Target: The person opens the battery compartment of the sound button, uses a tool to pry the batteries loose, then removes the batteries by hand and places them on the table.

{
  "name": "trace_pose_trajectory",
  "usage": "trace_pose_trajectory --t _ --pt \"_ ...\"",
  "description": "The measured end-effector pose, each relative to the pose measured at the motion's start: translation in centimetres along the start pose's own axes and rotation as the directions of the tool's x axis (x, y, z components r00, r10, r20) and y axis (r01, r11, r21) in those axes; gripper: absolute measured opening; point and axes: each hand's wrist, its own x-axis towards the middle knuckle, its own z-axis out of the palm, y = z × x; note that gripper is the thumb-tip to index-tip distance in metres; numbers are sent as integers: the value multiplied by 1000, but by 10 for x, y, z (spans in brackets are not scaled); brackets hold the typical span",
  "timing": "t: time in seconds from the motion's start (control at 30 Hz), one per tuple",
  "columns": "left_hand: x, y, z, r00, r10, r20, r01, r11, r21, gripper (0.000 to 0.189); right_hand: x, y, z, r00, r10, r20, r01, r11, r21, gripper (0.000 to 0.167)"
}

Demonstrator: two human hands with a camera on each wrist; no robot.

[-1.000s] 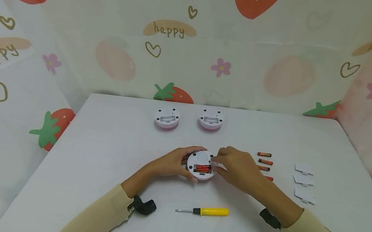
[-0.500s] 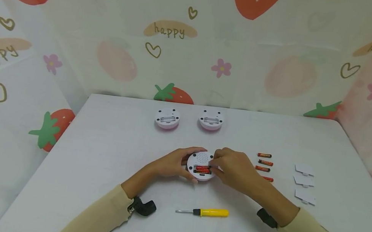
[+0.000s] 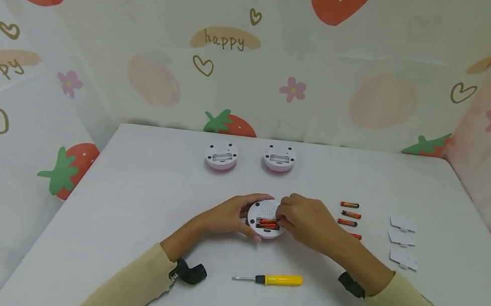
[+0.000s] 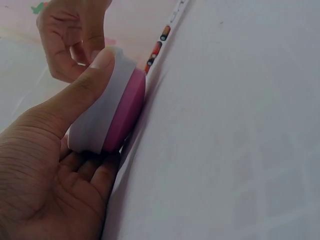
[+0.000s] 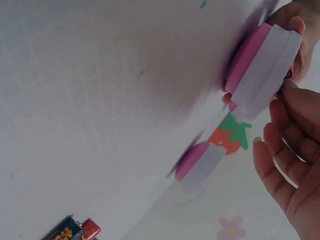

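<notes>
In the head view, a round white speaker-like device (image 3: pixel 266 208) with a pink underside is tilted up at the table's middle. Two red batteries (image 3: pixel 267 223) lie in its uncovered battery compartment. My left hand (image 3: pixel 230 215) grips the device from the left, its thumb (image 4: pixel 85 85) along the white side in the left wrist view. From the right, my right hand (image 3: pixel 308 220) has thumb and index finger at the right end of a battery, seemingly pinching it; the fingertips hide that end. Its other fingers (image 5: pixel 280 165) are loosely curled in the right wrist view.
Two similar devices (image 3: pixel 221 156) stand at the back, compartments bare. Several loose batteries (image 3: pixel 347 222) lie right of my right hand, partly behind the wrist. Three white battery covers (image 3: pixel 401 238) lie farther right. A yellow-handled screwdriver (image 3: pixel 283 280) lies in front.
My right hand has shifted slightly left over the device's right side. The upper battery's printing shows differently, as if it has turned or settled. The left hand keeps its grip.
</notes>
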Motion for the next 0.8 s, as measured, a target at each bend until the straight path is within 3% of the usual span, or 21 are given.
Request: trace_pose_trajectory --t 0.4,0.8 --pt "0 -1 -1 1000 0 1 0 1000 -19 93 5 -4 -4 999 -20 39 23 996 -88 8" --pt "2 -5 -1 1000 1 0 -1 1000 0 93 0 6 -16 998 -29 63 35 995 -95 15"
